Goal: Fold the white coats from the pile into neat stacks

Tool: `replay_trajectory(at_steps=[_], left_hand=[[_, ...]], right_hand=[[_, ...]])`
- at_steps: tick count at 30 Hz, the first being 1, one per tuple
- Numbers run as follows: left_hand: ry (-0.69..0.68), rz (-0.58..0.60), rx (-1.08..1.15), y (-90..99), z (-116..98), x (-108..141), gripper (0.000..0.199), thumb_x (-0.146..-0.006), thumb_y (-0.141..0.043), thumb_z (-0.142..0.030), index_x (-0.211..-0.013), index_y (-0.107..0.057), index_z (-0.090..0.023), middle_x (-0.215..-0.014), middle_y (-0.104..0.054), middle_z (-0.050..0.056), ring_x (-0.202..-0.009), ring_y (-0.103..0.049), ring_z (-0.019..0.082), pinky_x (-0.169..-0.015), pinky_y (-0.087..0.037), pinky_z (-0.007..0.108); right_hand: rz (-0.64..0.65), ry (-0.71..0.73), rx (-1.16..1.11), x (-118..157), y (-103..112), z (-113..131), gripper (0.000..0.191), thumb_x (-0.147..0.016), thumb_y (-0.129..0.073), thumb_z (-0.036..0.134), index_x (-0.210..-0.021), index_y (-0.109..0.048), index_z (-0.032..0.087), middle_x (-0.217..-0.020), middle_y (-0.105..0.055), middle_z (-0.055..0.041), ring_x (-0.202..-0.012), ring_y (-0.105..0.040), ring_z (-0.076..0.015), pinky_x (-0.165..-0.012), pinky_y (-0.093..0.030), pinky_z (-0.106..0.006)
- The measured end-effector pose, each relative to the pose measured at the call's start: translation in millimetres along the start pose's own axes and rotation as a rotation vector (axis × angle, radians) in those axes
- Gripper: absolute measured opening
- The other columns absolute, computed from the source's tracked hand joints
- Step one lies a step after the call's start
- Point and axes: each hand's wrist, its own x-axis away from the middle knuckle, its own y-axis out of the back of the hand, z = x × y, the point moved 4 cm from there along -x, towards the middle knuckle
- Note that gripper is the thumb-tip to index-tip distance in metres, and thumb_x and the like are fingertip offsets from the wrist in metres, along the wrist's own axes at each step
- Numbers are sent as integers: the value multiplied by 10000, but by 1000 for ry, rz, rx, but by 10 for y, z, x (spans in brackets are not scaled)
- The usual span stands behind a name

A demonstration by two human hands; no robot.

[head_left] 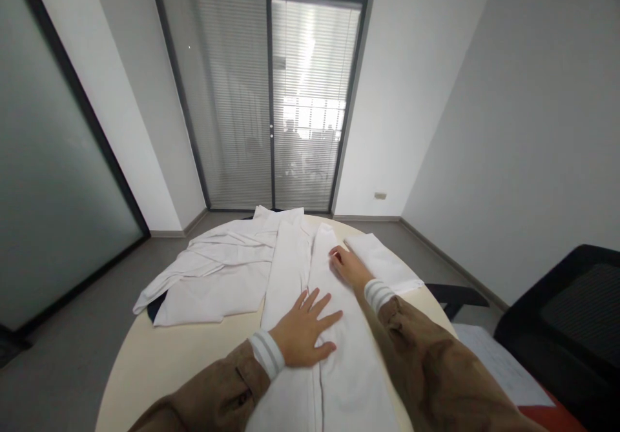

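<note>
A long white garment (349, 361) lies spread lengthwise on the round cream table (145, 358), with a seam or opening running down its middle. My left hand (303, 332) rests flat on it, fingers spread. Farther up, near the garment's right edge, my right hand (349, 265) has its fingers curled together against the cloth; whether they pinch any fabric is hidden. To the left, a heap of rumpled white clothing (217, 283) touches the garment. A folded white cloth (387, 261) lies just beyond my right hand.
Something dark (155, 308) shows under the left heap. On the right stands a black mesh chair (566, 329) close to the table, near papers (504, 361) on a red surface. Behind the table is a glass partition with blinds (232, 109).
</note>
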Motion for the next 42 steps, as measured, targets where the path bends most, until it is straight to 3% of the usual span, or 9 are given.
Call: replay_trajectory(at_steps=[3, 8, 17, 26, 31, 35, 42], left_hand=[[7, 11, 11, -51, 18, 15, 693, -940, -452, -576, -1556, -250, -332, -1639, -186, 103, -1498, -113, 404, -1169, -123, 661], [32, -17, 11, -5, 5, 2, 740, -924, -467, -584, -1566, -230, -302, -1636, -207, 91, -1501, -107, 395, -1177, -66, 669], [69, 16, 55, 49, 12, -30, 753, -910, -457, -612, -1562, -234, -308, -1647, -171, 73, -1511, -66, 373, -1175, -68, 669], [67, 33, 86, 59, 25, -68, 766, -903, -469, -605, -1562, -241, -288, -1642, -183, 101, -1510, -85, 372, -1180, -75, 652], [78, 44, 94, 60, 30, -70, 763, -904, -447, -627, -1560, -238, -300, -1647, -163, 95, -1512, -84, 365, -1176, -83, 658], [76, 46, 93, 73, 25, -73, 760, -906, -441, -628, -1560, -239, -298, -1645, -168, 99, -1513, -83, 361, -1177, -79, 655], [72, 37, 83, 46, 47, -67, 782, -889, -492, -595, -1564, -235, -295, -1651, -138, 87, -1505, -22, 405, -1171, -86, 669]], right_hand=[[-138, -181, 80, -310, 118, -218, 226, -976, -449, 227, -1131, -607, 183, -882, -720, -61, -807, -645, -175, -732, -418, -259], [-156, -276, 119, -749, 202, -512, 233, -937, -487, 159, -1090, -663, 163, -993, -733, -106, -934, -657, -201, -792, -427, -265], [-127, -280, 144, -1121, 35, -691, 244, -901, -569, 206, -1108, -698, 192, -1005, -748, -79, -958, -660, -198, -866, -437, -271], [-56, -219, 118, -1344, -27, -709, 215, -881, -568, 237, -1023, -728, 213, -956, -751, -64, -851, -661, -179, -746, -434, -241], [-19, -192, 126, -1348, -32, -715, 153, -854, -588, 212, -867, -738, 180, -894, -750, -83, -834, -657, -187, -726, -422, -236], [-109, -225, 155, -1385, 47, -719, 258, -901, -475, 157, -1030, -697, 183, -1034, -730, -110, -945, -645, -211, -783, -418, -260], [-203, -339, 160, -1412, 132, -585, 398, -960, -342, 207, -1301, -544, 174, -1072, -698, -173, -973, -644, -263, -816, -428, -331]])
